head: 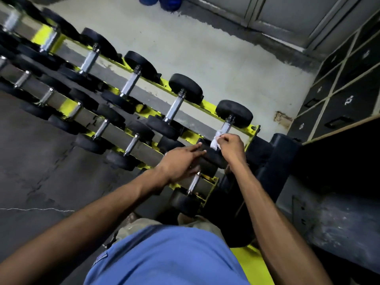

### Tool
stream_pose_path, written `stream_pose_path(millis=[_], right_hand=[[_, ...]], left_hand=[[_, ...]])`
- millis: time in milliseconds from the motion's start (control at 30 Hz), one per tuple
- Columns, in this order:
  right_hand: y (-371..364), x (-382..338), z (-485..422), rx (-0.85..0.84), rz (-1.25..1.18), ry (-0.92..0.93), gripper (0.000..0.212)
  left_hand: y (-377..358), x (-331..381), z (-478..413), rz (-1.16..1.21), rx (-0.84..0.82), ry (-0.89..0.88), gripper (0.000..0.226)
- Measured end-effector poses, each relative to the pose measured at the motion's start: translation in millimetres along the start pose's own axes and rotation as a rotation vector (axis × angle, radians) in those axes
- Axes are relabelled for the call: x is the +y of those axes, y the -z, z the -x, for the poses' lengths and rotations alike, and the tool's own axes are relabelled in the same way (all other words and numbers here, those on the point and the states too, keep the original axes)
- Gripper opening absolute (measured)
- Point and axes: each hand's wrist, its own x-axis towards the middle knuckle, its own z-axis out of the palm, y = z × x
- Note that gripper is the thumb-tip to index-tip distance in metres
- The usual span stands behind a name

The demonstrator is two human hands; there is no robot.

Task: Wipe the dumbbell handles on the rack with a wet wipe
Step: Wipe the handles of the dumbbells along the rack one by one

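Note:
A yellow rack (254, 130) holds several black dumbbells with chrome handles on tiers running from upper left to lower right. My right hand (231, 145) pinches a white wet wipe (216, 140) against the near end of the chrome handle (226, 126) of the rightmost top-tier dumbbell (234, 112). My left hand (181, 161) is flat with fingers stretched out, resting over the near black head of a dumbbell on the tier below. Another chrome handle (194, 183) shows just under that hand on the lowest tier.
Black numbered lockers (347, 99) stand at the right above a dark ledge. A black padded bench (273, 157) sits beside the rack's right end. Pale wall lies behind the rack, dark rubber floor to the left, and blue objects (160, 2) sit at the top.

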Motion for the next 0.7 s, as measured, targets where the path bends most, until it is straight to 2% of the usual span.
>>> stream_pose_path(millis=[133,200,333,400,533,700], right_hand=[[-28,-66,29,-0.261,-0.210,0.152,0.029],[-53,-103,46,-0.393,-0.230,0.198,0.026],[-110,-186,91,-0.545,-0.260,0.310,0.037],[-142,-228,112,-0.609,-0.287,0.362,0.031],[-213,-315,167,-0.770,-0.306,0.421,0.026],[-293,-389,233,-0.981,-0.334,0.431,0.017]], left_hand=[[36,-45,41,0.491,0.308,0.243,0.044],[55,-74,69,0.712,0.398,0.345,0.039],[91,-121,143,1.031,0.565,0.388,0.029],[106,-136,185,1.165,0.650,0.399,0.023],[124,-180,275,1.241,0.876,0.422,0.024],[133,-237,381,1.292,1.146,0.503,0.011]])
